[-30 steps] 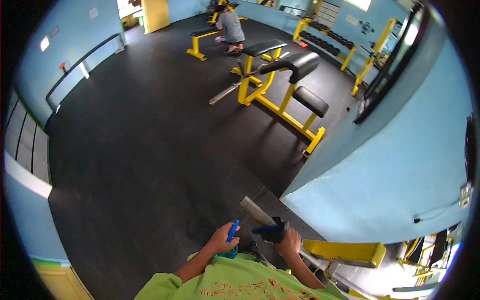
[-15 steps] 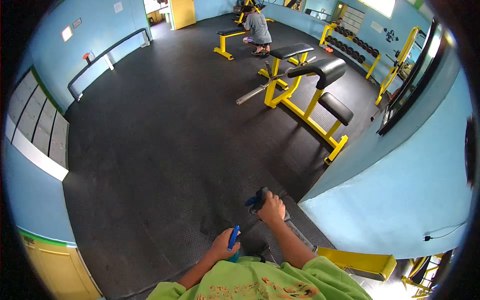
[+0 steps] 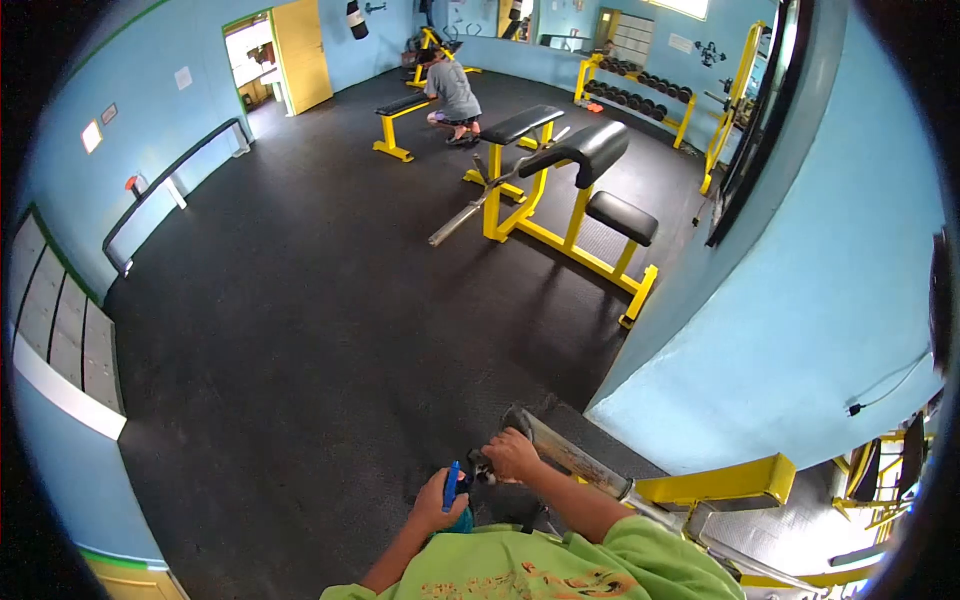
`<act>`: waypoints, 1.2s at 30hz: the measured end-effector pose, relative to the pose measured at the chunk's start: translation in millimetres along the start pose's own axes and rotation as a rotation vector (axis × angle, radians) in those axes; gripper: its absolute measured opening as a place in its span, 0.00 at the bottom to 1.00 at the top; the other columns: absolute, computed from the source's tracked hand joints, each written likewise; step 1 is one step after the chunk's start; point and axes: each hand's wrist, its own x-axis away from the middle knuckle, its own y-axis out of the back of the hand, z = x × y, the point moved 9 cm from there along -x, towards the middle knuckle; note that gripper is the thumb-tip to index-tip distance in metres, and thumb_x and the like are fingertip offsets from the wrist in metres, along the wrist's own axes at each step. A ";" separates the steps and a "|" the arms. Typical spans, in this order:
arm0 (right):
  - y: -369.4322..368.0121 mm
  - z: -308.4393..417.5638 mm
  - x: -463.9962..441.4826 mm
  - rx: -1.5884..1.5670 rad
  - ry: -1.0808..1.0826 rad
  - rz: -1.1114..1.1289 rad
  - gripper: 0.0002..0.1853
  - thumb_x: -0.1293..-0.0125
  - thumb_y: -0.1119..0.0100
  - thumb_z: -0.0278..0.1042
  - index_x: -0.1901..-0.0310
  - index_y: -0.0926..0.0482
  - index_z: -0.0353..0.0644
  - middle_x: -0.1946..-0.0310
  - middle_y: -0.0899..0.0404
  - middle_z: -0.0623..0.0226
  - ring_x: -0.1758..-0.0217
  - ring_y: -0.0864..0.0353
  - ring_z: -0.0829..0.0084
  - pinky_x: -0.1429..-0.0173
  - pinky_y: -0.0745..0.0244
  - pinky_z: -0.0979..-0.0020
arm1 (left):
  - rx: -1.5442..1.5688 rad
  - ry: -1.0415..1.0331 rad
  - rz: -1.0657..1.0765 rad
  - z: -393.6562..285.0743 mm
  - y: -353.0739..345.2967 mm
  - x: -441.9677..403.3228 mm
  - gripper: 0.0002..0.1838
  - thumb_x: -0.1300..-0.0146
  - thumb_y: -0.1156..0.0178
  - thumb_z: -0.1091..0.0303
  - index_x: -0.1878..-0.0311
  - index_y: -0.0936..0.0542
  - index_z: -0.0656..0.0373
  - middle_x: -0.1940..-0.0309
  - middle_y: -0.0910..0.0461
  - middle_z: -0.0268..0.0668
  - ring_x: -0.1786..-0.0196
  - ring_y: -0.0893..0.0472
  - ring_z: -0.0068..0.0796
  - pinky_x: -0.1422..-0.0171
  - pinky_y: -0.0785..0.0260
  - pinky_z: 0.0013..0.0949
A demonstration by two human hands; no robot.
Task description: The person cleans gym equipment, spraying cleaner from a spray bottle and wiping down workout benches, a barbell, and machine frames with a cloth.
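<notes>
1. Gripping a slim blue item (image 3: 452, 485) in curled fingers, the left hand (image 3: 430, 503) sits at the lower middle of the frame, with a teal item (image 3: 463, 521) just below it
2. Bent fingers mark the right hand (image 3: 512, 457) too, slightly right of the left one; a small dark item (image 3: 481, 465) with a shiny part shows at its fingertips, though whether the hand holds it I cannot tell
3. Slanting from just above the right hand toward the lower right runs a worn metal bar (image 3: 578, 460), near a yellow beam (image 3: 730, 483)
4. Green cloth of a shirt (image 3: 540, 560) spans the bottom edge
5. Dark floor (image 3: 290, 350) covers the centre, and a yellow-framed bench with black pads (image 3: 600, 152) stands above centre
6. Near the top, another person (image 3: 455, 92) in grey crouches beside a black-topped bench (image 3: 402, 104); a dumbbell rack (image 3: 635, 98) stands at upper right
7. Blue wall (image 3: 760, 350) fills the right side
</notes>
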 end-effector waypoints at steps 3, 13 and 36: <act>-41.8 -8.8 44.2 -0.627 -0.391 0.026 0.16 0.50 0.34 0.34 0.57 0.19 0.41 0.67 0.15 0.55 0.61 0.15 0.55 0.55 0.22 0.57 | -0.002 0.029 0.081 -7.2 -4.9 -9.1 0.27 0.45 0.35 0.57 0.43 0.25 0.59 0.50 0.21 0.48 0.48 0.19 0.48 0.43 0.29 0.45; 54.2 -0.3 338.1 -0.623 -1.215 -1.167 0.20 0.53 0.31 0.31 0.54 0.20 0.40 0.59 0.17 0.55 0.53 0.17 0.53 0.47 0.23 0.60 | -0.016 -0.247 0.464 -49.1 -78.0 -37.9 0.22 0.46 0.33 0.65 0.48 0.24 0.59 0.58 0.18 0.45 0.55 0.16 0.45 0.51 0.26 0.41; -39.6 -72.0 485.9 -0.021 -1.308 -0.528 0.37 0.48 0.41 0.46 0.35 0.30 0.37 0.38 0.28 0.56 0.29 0.36 0.61 0.19 0.67 0.47 | -0.010 -0.293 0.700 -137.3 -266.5 39.4 0.19 0.45 0.32 0.68 0.50 0.23 0.58 0.64 0.20 0.34 0.69 0.23 0.22 0.60 0.27 0.30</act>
